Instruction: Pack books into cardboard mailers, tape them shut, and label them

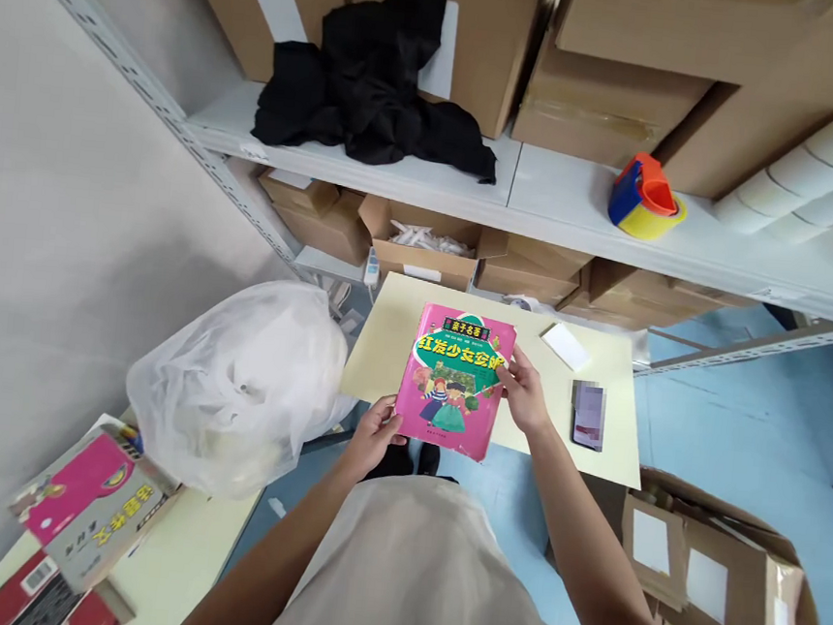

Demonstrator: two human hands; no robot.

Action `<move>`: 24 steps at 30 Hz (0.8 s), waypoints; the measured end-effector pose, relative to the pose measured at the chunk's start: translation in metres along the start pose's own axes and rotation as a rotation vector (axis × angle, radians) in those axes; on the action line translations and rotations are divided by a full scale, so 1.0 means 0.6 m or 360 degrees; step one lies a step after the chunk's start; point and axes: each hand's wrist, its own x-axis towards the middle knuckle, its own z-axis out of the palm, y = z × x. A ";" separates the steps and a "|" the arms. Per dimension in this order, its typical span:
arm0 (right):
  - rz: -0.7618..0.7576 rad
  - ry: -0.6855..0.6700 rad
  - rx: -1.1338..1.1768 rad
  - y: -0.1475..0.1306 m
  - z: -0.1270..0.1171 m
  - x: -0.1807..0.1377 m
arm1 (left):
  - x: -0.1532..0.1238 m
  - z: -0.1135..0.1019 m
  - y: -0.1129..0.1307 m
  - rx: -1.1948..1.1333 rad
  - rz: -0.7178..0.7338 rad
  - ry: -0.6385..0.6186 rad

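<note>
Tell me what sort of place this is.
Probably a stockroom or packing area: cardboard boxes line the shelving, and white rolls lie beside what looks like a tape dispenser.

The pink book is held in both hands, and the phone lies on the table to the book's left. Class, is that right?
Not quite: the head view shows the phone on the table to the right of the pink book, not the left. The left hand and right hand do hold the book.
</note>
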 end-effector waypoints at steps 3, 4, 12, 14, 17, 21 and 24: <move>-0.0024 0.0095 -0.0008 0.006 0.005 0.017 | 0.024 -0.012 0.011 0.0033 -0.0023 -0.0064; -0.0022 0.0158 -0.0010 0.006 0.007 0.023 | 0.033 -0.018 0.015 0.0040 -0.0031 -0.0091; -0.0017 0.0679 -0.0060 -0.013 -0.005 0.080 | 0.100 -0.050 0.031 -0.0049 -0.0179 -0.0323; -0.0035 0.0717 -0.0073 -0.016 -0.008 0.086 | 0.110 -0.049 0.031 -0.0125 -0.0223 -0.0312; -0.0073 0.0752 -0.0045 -0.020 -0.008 0.089 | 0.122 -0.046 0.034 -0.0228 -0.0234 -0.0279; -0.0062 0.0702 0.0053 -0.027 -0.017 0.093 | 0.136 -0.041 0.047 -0.0285 -0.0206 -0.0300; -0.0036 0.0612 0.0196 -0.034 -0.034 0.103 | 0.143 -0.033 0.057 -0.0348 -0.0195 -0.0297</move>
